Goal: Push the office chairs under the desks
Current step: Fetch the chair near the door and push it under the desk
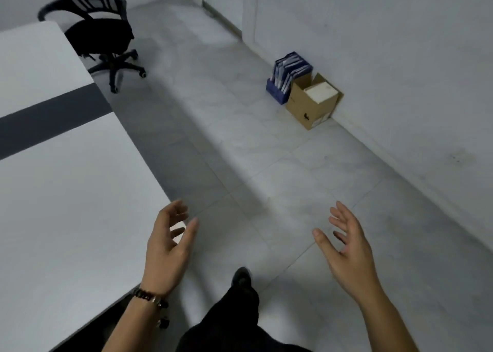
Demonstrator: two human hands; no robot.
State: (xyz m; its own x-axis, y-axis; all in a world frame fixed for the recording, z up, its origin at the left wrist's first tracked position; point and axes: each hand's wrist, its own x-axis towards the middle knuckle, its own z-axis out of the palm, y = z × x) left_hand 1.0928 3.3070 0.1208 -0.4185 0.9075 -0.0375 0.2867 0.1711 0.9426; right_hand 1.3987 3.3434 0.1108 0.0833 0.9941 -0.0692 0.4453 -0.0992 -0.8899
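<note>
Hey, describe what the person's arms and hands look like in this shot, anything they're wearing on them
Both forearms are bare, with no sleeves in view. The left hand has a bracelet of dark beads at its wrist, with a few lighter, metallic-looking beads among them. The right hand and its wrist carry nothing: no watch, ring or glove is visible on either hand.

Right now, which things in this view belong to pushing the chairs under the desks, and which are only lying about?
For the job:
- black office chair, standing out from the desk
- white desk
- left hand, right hand, both open and empty

Lying about:
- cardboard box by the wall
- blue file holder beside it
</note>
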